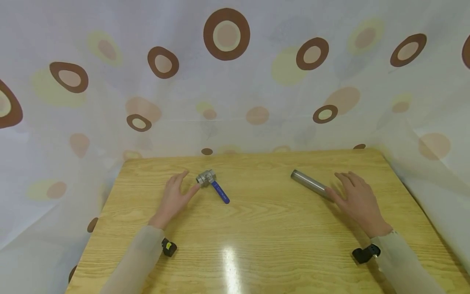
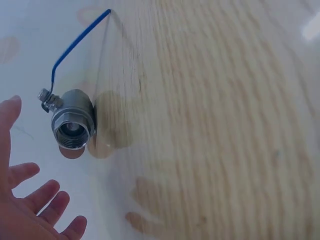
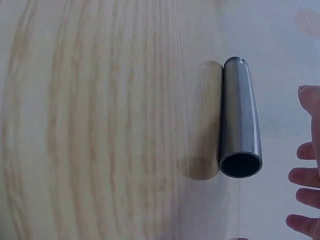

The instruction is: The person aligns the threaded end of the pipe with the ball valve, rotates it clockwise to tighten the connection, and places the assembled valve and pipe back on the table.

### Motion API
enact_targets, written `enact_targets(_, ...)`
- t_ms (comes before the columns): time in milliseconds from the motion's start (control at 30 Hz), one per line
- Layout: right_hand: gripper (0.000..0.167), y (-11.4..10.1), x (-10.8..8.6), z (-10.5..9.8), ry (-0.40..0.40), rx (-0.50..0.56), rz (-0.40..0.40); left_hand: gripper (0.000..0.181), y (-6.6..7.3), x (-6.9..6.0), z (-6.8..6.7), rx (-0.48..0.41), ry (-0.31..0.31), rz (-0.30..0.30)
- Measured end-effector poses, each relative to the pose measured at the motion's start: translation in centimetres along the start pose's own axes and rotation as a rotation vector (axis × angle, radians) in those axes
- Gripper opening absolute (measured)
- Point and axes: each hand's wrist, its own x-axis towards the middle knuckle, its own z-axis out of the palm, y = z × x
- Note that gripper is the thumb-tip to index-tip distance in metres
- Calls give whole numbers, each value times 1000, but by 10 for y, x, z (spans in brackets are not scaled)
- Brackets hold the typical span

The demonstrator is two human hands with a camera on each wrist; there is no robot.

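A metal ball valve (image 1: 206,177) with a blue lever handle (image 1: 221,192) lies on the table, left of the middle. My left hand (image 1: 175,199) is beside it with fingers spread, holding nothing. In the left wrist view a gap shows between the fingers and the valve (image 2: 73,120), whose threaded open end faces me. To the right lies a short steel pipe (image 1: 309,182), slanting toward my right hand (image 1: 358,203). That hand hovers over the pipe's near end, fingers parted and nothing held. The right wrist view shows the pipe (image 3: 240,117) apart from the fingers, its hollow end facing me.
The wooden table (image 1: 264,228) has a glossy light streak near its front. Behind it and along both sides hangs a white sheet (image 1: 242,94) printed with brown and yellow ovals. Each wrist wears a small black camera, the left one (image 1: 169,247) and the right one (image 1: 365,254).
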Motion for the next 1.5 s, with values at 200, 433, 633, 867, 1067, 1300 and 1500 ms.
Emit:
enact_targets(200, 54, 3, -1, 4, 10, 33, -8, 78, -1, 7, 5, -101, 6, -8)
enact_targets(433, 60, 5, -4, 4, -97, 101, 110, 74, 0, 13, 8, -202, -17, -34)
enact_targets(633, 59, 8, -5, 4, -136, 139, 135, 76, -3, 16, 12, -252, -30, -40)
enact_targets(867, 60, 13, -5, 5, -211, 192, 164, 76, -9, 19, 16, -315, -55, -34)
enact_targets(1067, 59, 16, -6, 9, -210, 209, 166, 75, -10, 24, 20, -335, -69, -21)
enact_targets(1300, 58, 18, -6, 11, -209, 214, 153, 72, -8, 29, 25, -342, -72, -33)
enact_targets(1500, 57, 19, -5, 12, -213, 212, 151, 72, -6, 33, 27, -367, -89, -43)
